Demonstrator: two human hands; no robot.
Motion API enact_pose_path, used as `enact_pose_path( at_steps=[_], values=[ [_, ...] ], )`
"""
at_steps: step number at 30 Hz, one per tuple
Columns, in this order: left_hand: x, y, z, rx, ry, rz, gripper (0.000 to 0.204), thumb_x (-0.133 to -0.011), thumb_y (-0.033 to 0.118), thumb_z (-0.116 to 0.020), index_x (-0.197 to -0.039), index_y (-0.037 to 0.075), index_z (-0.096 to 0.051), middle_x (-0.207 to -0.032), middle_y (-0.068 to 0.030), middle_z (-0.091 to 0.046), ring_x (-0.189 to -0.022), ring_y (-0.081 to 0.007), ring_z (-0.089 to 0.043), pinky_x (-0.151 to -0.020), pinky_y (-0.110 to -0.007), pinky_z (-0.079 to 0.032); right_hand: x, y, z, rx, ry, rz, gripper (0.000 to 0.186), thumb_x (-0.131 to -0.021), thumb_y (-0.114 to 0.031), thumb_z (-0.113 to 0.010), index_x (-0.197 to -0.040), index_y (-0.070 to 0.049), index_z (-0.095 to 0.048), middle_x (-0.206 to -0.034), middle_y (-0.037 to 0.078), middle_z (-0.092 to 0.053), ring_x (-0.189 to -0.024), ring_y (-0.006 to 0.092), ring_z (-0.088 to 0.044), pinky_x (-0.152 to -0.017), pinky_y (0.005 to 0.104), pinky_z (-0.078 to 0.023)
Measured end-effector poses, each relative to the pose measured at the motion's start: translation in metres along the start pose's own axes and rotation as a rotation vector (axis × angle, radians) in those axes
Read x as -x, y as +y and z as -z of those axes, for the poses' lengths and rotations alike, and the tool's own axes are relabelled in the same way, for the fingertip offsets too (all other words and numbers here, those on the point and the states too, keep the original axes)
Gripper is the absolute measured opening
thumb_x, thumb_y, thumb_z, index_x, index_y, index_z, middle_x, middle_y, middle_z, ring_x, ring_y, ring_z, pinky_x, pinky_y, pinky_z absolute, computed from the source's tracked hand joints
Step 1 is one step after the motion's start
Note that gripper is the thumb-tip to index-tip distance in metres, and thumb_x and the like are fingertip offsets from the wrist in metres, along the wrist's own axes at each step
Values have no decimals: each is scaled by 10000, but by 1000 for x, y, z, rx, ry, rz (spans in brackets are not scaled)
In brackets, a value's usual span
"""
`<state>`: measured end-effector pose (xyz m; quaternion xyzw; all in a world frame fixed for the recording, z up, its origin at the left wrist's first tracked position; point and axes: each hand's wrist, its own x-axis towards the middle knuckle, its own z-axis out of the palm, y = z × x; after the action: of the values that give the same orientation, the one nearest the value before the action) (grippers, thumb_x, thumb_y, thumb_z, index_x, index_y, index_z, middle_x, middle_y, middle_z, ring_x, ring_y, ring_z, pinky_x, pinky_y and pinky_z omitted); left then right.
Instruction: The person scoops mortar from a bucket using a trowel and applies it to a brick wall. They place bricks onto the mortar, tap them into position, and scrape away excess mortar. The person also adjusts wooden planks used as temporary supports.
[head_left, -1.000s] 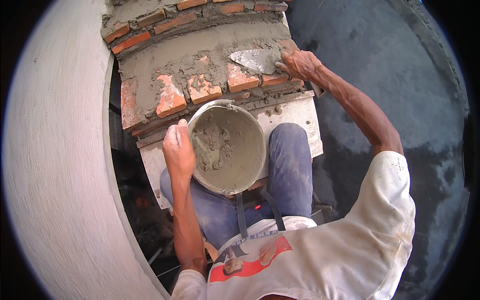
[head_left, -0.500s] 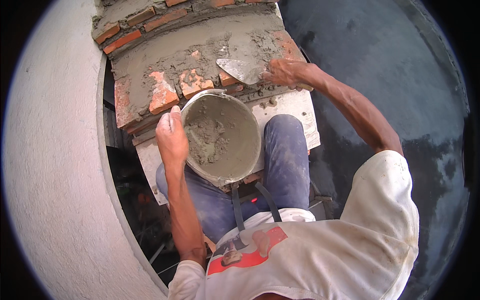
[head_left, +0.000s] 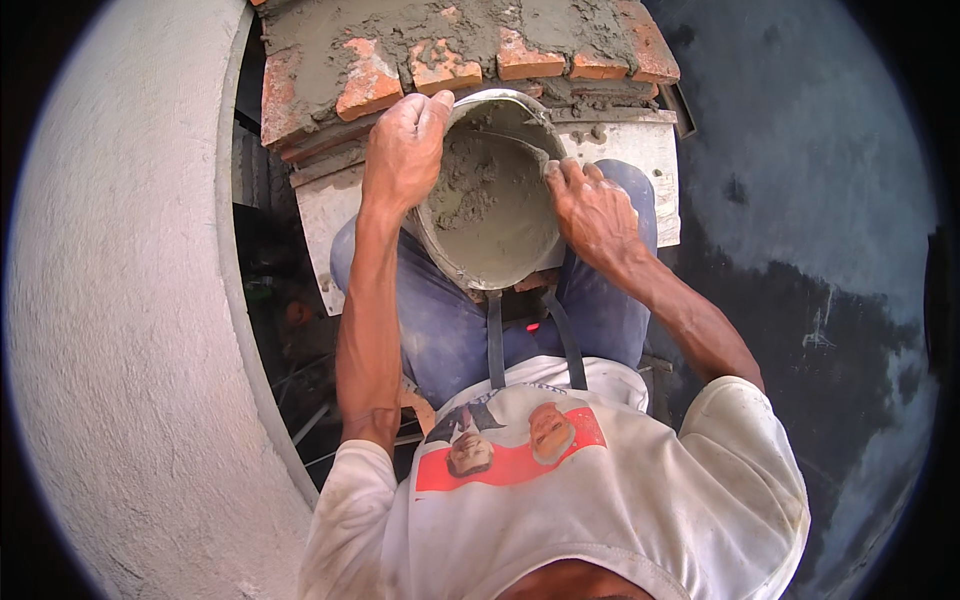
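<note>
A round bucket (head_left: 512, 98) stands tilted between my knees, its inside coated with wet grey mortar (head_left: 470, 190). My left hand (head_left: 405, 155) is closed over the bucket's upper left rim. At the right rim, my right hand (head_left: 597, 212) is closed around the trowel's handle, which the fingers mostly hide. The mortar-smeared trowel blade (head_left: 524, 146) reaches into the bucket, hard to tell apart from the mortar. Just beyond the bucket runs a row of orange bricks (head_left: 445, 68) with mortar spread over and between them.
A pale board (head_left: 648, 165) lies below the bricks, under the bucket and my legs. A rough white wall (head_left: 130, 300) rises on the left, with a dark gap beside it. To the right is a dark grey surface (head_left: 800, 200) with damp-looking patches.
My right hand has brought the trowel from the mortar on the bricks back to the bucket. My left hand stays on the rim. The view has shifted, showing less of the upper brickwork.
</note>
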<state>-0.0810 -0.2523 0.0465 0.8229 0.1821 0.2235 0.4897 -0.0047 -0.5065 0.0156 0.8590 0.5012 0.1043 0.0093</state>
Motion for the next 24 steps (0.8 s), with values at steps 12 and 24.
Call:
enact_pose_path(
  at_steps=[12, 24],
  values=[
    [12, 15, -22, -56, 40, -49, 472, -1056, 355, -626, -801, -39, -580, -704, -180, -548, -658, -252, -503, -676, -441, -467, 0, -20, 20, 188, -285, 80, 292, -914, -151, -710, -1085, 85, -714, -912, 161, -664, -875, 312, -741, -689, 386, -641],
    [3, 8, -13, 2, -69, -95, 454, -1052, 316, -647, -773, -34, -571, -660, -104, -481, -648, -169, -436, -612, -386, -429, 29, -24, -8, -67, -145, 360, 672, -728, -280, -898, -1223, 111, -666, -1062, 193, -655, -941, 338, -730, -687, 375, -653]
  ],
)
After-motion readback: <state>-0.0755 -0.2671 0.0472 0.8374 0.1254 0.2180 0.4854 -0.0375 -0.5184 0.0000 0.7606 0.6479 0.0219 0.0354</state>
